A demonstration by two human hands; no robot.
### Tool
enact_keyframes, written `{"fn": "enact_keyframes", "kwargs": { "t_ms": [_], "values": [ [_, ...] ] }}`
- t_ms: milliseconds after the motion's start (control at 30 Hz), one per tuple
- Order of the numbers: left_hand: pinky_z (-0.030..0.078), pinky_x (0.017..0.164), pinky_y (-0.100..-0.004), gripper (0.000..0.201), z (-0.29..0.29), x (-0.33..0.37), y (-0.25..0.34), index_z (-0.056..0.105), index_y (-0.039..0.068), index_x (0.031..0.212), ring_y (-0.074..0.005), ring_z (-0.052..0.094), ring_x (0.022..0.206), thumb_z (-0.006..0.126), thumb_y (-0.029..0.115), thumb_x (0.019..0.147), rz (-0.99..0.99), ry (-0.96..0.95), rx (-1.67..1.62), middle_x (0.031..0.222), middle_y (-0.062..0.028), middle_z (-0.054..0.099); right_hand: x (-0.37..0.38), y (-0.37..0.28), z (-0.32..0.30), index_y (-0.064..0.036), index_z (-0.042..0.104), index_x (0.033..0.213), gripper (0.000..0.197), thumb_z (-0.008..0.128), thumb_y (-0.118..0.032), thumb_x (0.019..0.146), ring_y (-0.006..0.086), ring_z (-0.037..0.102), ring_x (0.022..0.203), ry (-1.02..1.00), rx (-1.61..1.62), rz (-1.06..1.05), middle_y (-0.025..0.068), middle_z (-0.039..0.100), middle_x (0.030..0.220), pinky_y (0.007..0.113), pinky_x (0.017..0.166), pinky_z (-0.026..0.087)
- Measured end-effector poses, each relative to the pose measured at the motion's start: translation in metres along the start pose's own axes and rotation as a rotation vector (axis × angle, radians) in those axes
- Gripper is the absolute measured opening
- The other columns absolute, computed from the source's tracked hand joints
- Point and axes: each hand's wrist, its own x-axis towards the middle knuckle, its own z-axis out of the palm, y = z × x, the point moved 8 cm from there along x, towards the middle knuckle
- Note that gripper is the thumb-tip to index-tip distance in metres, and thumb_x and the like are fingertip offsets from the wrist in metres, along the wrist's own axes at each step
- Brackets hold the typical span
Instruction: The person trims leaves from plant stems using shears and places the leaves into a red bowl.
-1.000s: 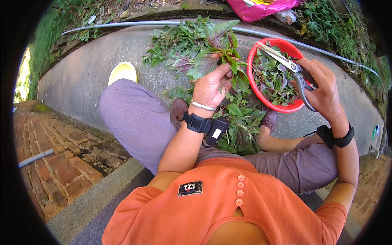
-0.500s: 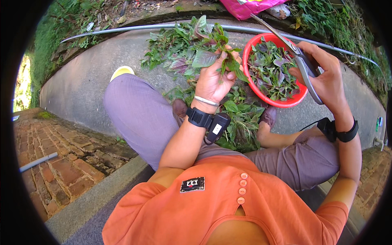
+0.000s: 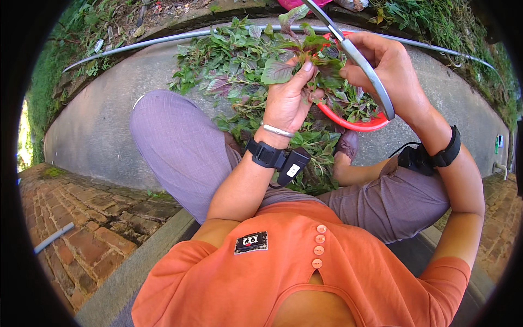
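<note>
My left hand (image 3: 287, 106) is closed around a sprig of leafy greens (image 3: 277, 71) with green and purple leaves, held up in front of me. Grey-handled scissors (image 3: 366, 66) are in my right hand (image 3: 393, 71), their blades pointing up and away to the left. The thumb and fingertips of that hand reach close to the sprig's leaves; whether they touch them I cannot tell. Below the hands stands a red basin (image 3: 357, 126), partly hidden by them, with picked leaves (image 3: 357, 103) in it.
Loose greens (image 3: 234, 62) are heaped on the concrete (image 3: 109, 125) left of the basin, and more stems (image 3: 313, 163) lie between my feet. A grey pipe (image 3: 136, 48) crosses behind. Brick paving (image 3: 92, 223) is at the lower left, a pink bag (image 3: 305, 3) at the far edge.
My right hand has moved left with the scissors, from beside the basin to the sprig. The sprig stays in my left hand. The whole view has shifted slightly.
</note>
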Motion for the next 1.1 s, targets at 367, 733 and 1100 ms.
{"fn": "enact_keyframes", "kwargs": {
  "t_ms": [367,733,1100],
  "values": [
    [0.037,0.059,-0.0240,0.021,0.003,0.008,0.013,0.051,0.012,0.120,-0.0099,0.055,0.085,0.055,0.012,0.099,0.038,-0.084,-0.164,0.110,-0.0079,0.064,0.010,0.016,0.016,0.0026,0.066,0.101,0.030,0.067,0.001,0.071,0.0017,0.049,0.060,-0.088,0.041,0.130,-0.0043,0.058,0.069,0.020,0.052,0.040],
    [0.041,0.063,-0.0253,0.024,0.000,0.012,0.014,0.054,-0.001,0.120,-0.0127,0.052,0.079,0.053,0.010,0.099,0.076,-0.180,-0.360,0.114,-0.0166,0.063,0.006,-0.009,-0.014,0.0015,0.064,0.108,0.036,0.069,-0.005,0.072,0.0249,0.064,0.066,0.033,-0.505,-0.251,0.0136,0.065,0.074,0.034,0.065,0.050],
    [0.045,0.060,-0.0260,0.016,0.005,0.008,0.028,0.057,0.007,0.112,-0.0101,0.053,0.073,0.053,0.003,0.097,0.148,-0.140,-0.147,0.098,-0.0105,0.067,-0.023,-0.006,-0.036,0.0013,0.061,0.111,0.043,0.065,0.002,0.068,0.0354,0.064,0.074,-0.038,-0.816,-0.400,0.0193,0.066,0.090,0.043,0.067,0.052]
  ]
}}
